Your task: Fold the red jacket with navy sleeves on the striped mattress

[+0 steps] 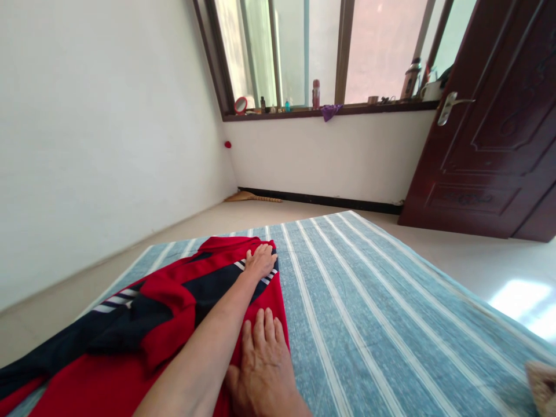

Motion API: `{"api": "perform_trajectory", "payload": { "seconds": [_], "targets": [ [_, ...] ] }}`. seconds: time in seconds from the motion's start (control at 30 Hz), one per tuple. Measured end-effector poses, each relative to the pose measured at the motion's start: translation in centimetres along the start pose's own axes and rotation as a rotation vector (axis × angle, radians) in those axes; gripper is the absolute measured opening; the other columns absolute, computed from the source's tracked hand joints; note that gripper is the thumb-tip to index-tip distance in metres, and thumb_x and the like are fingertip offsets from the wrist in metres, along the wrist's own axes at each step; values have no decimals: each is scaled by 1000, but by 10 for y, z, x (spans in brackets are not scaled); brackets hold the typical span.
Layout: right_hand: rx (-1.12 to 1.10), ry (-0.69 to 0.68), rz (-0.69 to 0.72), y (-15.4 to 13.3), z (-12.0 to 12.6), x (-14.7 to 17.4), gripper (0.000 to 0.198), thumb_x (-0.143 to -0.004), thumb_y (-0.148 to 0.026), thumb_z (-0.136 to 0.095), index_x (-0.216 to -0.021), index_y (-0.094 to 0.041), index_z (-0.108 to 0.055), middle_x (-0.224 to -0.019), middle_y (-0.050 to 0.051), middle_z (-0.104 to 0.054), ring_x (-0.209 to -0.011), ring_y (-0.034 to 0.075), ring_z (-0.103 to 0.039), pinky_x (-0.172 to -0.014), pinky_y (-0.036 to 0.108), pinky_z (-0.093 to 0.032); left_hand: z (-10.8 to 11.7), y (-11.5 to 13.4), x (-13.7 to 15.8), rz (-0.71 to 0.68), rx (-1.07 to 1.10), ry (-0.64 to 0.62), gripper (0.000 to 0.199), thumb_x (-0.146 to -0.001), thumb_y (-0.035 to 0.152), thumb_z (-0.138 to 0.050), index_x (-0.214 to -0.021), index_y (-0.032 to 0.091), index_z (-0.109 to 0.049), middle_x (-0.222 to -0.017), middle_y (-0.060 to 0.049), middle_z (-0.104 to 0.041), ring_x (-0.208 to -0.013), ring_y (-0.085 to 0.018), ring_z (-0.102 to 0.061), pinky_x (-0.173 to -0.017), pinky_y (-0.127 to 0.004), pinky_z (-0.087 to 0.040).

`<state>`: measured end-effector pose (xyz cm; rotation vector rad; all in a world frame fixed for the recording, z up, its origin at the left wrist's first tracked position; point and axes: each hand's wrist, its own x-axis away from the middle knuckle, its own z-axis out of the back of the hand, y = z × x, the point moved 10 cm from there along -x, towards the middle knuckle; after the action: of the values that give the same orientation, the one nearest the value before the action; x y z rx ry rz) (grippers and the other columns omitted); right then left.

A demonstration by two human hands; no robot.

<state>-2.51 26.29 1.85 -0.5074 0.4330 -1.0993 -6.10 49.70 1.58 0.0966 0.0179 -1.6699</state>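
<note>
A red and navy tracksuit jacket [169, 289] with white stripes lies partly folded on a blue and white striped bed sheet [347, 301]. One navy sleeve trails off to the lower left. My left hand [260, 262] reaches forward and rests palm down on the jacket's far right corner, by the white stripes, with its fingers extended. Nearer to me, my right hand [264, 365] lies flat on the red cloth along the jacket's right edge, its fingers stretched out. Neither hand grips anything visible.
A windowsill [286, 113] holds a red bottle [316, 94], a purple cloth [330, 112], a round mirror [240, 105] and a thermos [410, 79]. At right stands a dark red door [482, 133]. A broom-like object [252, 197] lies on the floor by the wall.
</note>
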Motion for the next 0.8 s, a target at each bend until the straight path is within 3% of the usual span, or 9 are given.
{"api": "perform_trajectory", "payload": {
  "seconds": [0.17, 0.37, 0.57, 0.8],
  "targets": [
    [-29, 3, -6, 1, 0, 0, 71, -93, -53, -44, -147, -8, -32, -154, 20, -16, -143, 34, -8, -117, 51, -16, 27, -3, 12, -26, -13, 56, 33, -90, 28, -41, -117, 19, -58, -135, -11, -54, -129, -24, -46, -106, -41, -37],
    [-9, 38, 5, 2, 1, 0, 71, -93, -54, -44, -147, -10, -33, -154, 20, -20, -143, 34, -11, -116, 53, -17, 62, -32, 51, -38, -63, 71, 34, -87, 28, -45, -115, 20, -62, -139, -11, -52, -133, -26, -42, -109, -41, -36],
    [38, 44, 19, 0, 0, 1, 70, -92, -53, -44, -146, -9, -35, -154, 21, -22, -145, 34, -12, -116, 52, -17, 68, -46, 136, -136, -56, 105, 37, -86, 30, -47, -117, 18, -61, -140, -12, -52, -134, -24, -43, -111, -40, -36],
    [91, 33, 30, -2, 0, 5, 65, -95, -47, -41, -146, -7, -36, -153, 24, -25, -144, 36, -16, -115, 51, -17, 64, -24, 253, -222, 99, 231, 41, -88, 30, -39, -121, 20, -61, -138, -11, -55, -130, -23, -48, -109, -41, -42]
  ]
}}
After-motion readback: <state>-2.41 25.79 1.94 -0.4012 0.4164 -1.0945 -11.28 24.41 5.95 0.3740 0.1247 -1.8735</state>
